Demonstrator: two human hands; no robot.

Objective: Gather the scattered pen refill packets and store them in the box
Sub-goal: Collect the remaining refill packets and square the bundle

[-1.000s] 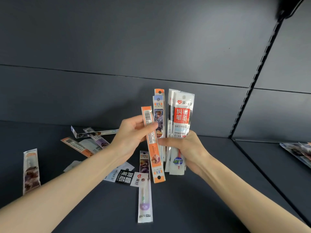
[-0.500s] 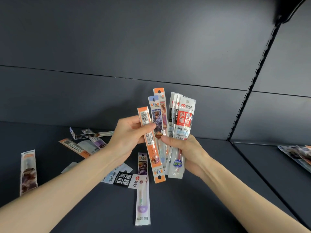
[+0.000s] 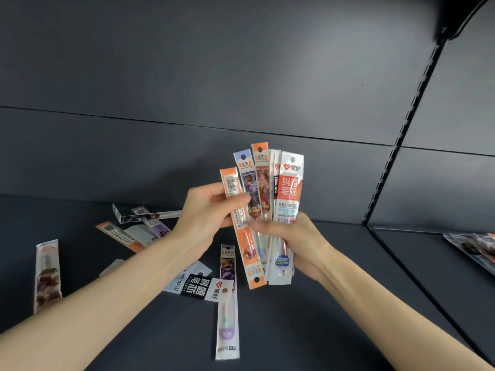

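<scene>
Both my hands are raised above a dark shelf. My right hand [image 3: 292, 245] grips a fanned, upright bundle of pen refill packets [image 3: 289, 188]. My left hand [image 3: 206, 212] pinches an orange-edged packet [image 3: 242, 231] at the bundle's left side, its thumb across the front. Several loose packets lie on the shelf below: a white and purple one [image 3: 227, 322], a black-labelled one [image 3: 198, 286], an orange one [image 3: 120, 235], a bent one [image 3: 144, 216] and one at the far left [image 3: 47, 274]. No box is in view.
The dark shelf surface [image 3: 308, 330] meets a dark back panel [image 3: 241, 76]. A slotted upright rail [image 3: 396, 153] divides it from a neighbouring shelf at the right, where more printed packets [image 3: 474, 247] lie at the frame's edge.
The bundle in my right hand has fanned out and tilted left. My left hand has kept its pinch on the orange packet, which now leans against the bundle's left side.
</scene>
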